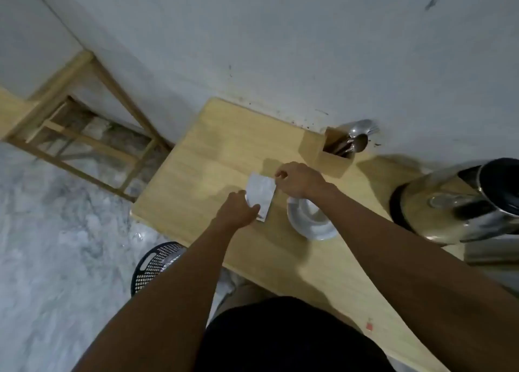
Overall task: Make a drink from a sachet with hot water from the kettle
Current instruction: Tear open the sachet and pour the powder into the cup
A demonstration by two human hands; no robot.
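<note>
A silvery white sachet (260,193) is held just above the wooden table (196,175). My left hand (238,210) grips its near end. My right hand (299,179) pinches its far right corner with thumb and fingers closed. A white cup on a saucer (311,222) stands right of the sachet, partly hidden under my right wrist. A steel kettle (455,203) with a black handle and base stands at the right edge of the view.
A wooden box holding metal spoons (337,149) stands against the wall behind the cup. A black mesh basket (157,265) sits on the marble floor left of my legs. A wooden frame (84,124) leans at the far left.
</note>
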